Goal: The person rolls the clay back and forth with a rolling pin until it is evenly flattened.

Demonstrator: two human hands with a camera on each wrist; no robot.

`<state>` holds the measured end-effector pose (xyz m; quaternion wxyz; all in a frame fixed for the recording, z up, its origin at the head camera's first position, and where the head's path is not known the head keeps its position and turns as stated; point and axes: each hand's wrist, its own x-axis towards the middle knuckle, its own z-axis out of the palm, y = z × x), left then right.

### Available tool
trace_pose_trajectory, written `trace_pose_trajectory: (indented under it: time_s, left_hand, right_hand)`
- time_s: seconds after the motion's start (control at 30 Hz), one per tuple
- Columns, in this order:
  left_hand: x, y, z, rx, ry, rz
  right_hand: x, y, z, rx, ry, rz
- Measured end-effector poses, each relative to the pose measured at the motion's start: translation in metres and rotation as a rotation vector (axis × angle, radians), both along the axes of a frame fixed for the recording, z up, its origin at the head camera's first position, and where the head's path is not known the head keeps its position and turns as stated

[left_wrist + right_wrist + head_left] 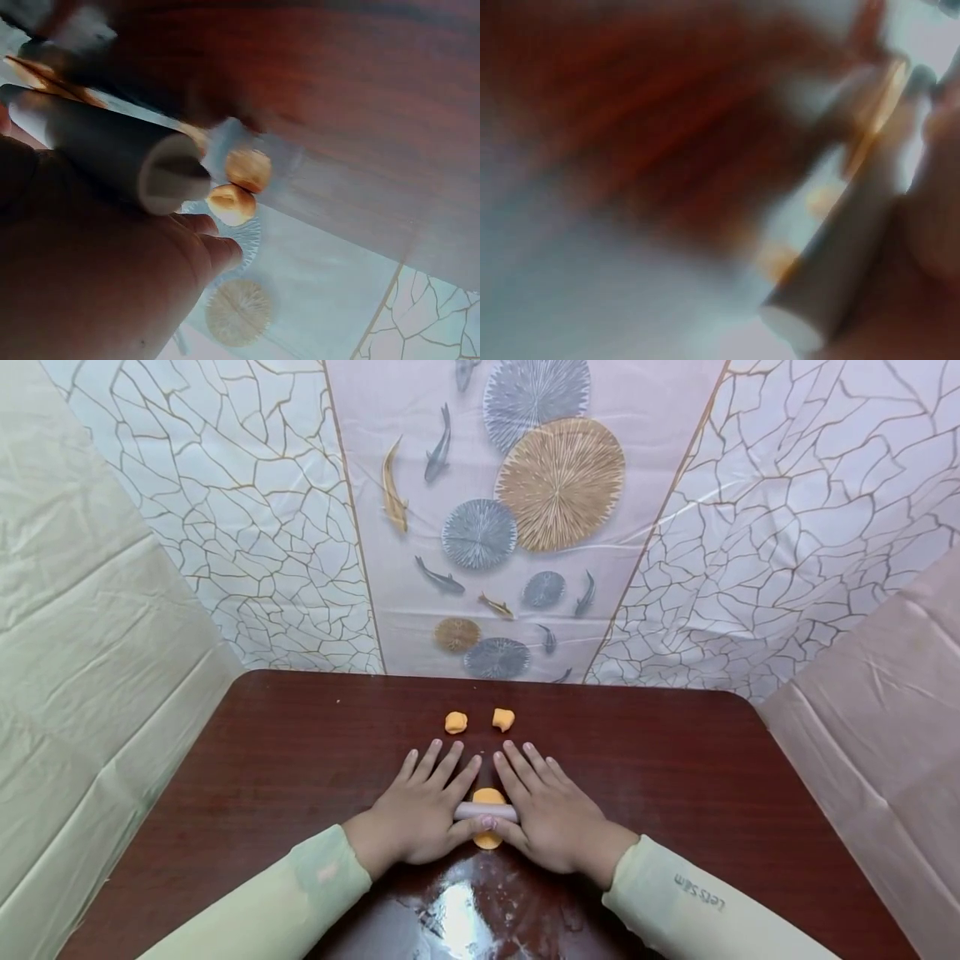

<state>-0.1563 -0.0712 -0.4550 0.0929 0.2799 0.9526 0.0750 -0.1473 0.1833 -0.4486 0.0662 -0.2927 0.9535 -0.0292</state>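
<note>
A small grey rolling rod (468, 811) lies crosswise over a flattened orange dough piece (489, 795), whose far and near edges show past it. My left hand (420, 817) and my right hand (557, 820) press on its two ends, fingers straight and spread forward. Both thumbs reach inward and meet over the dough. In the left wrist view the rod (105, 142) shows its round end beside the palm. The right wrist view is blurred, but the rod (847, 247) appears against that palm too.
Two small orange dough lumps, a left one (455, 722) and a right one (503, 719), sit beyond the fingertips on the dark brown table (300, 752). A patterned cloth (480, 602) hangs behind the table's far edge. Pale cloths flank both sides.
</note>
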Motion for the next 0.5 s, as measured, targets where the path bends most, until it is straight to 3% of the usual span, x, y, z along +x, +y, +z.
trace_pose_trajectory:
  time_s: [0.27, 0.5]
  left_hand:
    - [-0.013, -0.001, 0.0, 0.008, -0.021, 0.043]
    - [-0.025, 0.0, -0.002, -0.004, 0.006, 0.068]
  right_hand:
    - [-0.015, -0.001, -0.002, -0.017, -0.007, -0.038]
    - [-0.025, -0.001, -0.002, -0.045, -0.025, -0.047]
